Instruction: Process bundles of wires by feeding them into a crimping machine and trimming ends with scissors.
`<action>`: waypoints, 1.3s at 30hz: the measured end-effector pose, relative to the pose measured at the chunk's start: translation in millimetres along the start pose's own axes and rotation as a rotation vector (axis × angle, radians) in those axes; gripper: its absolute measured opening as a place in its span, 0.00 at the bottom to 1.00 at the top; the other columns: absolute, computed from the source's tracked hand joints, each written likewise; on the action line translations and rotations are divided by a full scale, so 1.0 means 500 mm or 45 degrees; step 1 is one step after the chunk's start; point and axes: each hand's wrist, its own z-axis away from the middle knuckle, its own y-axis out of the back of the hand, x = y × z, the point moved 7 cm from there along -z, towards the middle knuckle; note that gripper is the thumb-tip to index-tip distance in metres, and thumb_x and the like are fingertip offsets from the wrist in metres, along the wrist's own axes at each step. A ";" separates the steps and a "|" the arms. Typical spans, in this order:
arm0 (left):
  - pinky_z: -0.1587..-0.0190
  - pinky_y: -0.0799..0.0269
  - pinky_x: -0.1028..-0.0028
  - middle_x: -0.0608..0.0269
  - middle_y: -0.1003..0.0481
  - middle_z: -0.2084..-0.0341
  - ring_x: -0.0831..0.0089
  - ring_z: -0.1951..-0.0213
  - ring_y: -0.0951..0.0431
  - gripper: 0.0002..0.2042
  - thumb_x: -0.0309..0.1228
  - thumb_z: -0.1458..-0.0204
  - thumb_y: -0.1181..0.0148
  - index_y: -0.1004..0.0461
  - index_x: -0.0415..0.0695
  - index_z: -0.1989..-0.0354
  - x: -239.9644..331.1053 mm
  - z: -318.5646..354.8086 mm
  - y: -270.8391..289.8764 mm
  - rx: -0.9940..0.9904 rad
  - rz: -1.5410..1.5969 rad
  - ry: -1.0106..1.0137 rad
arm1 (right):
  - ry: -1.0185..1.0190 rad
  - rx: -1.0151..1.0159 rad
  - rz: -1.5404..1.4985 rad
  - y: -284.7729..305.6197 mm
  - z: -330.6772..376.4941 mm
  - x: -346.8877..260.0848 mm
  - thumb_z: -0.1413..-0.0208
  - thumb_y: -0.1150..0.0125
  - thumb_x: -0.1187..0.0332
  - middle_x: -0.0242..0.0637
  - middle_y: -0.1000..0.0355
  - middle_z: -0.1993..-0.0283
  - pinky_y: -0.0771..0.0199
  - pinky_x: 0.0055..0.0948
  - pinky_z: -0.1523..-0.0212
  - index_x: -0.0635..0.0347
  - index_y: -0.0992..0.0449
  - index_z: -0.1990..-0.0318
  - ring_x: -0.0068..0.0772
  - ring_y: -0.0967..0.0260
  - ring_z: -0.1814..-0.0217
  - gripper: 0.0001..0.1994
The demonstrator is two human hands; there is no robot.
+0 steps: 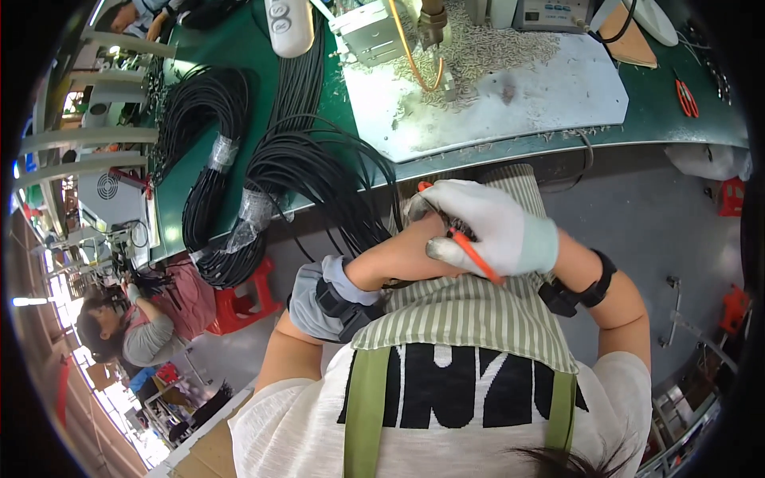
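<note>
My right hand (486, 223), in a white glove with darkened fingertips, is closed around orange-handled pliers (478, 256). One handle slants out below the palm, a bit of orange also shows beyond the fingers, and the jaws are hidden. Bare and bent across my front, my left forearm (398, 251) reaches under the right glove. That glove covers most of my left hand, so its fingers do not show. Both hands are over the green striped apron (470, 319) on my lap. Left of them, a bundle of black cables (319, 171) hangs over the table edge.
A white board (550, 103) on the green table carries many small metal pieces (510, 48) around a machine (374, 36). More coiled cables (207, 103) lie left. Another pair of pliers (685, 97) rests at right. A co-worker (151, 319) sits left, by a red stool (247, 299).
</note>
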 end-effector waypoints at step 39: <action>0.60 0.28 0.75 0.55 0.28 0.55 0.79 0.60 0.28 0.12 0.26 0.45 0.45 0.36 0.40 0.54 0.164 -0.055 0.037 0.383 0.302 -0.230 | -0.796 0.466 -1.019 0.114 0.104 0.047 0.47 0.45 0.69 0.36 0.32 0.83 0.35 0.22 0.83 0.68 0.28 0.71 0.23 0.35 0.85 0.09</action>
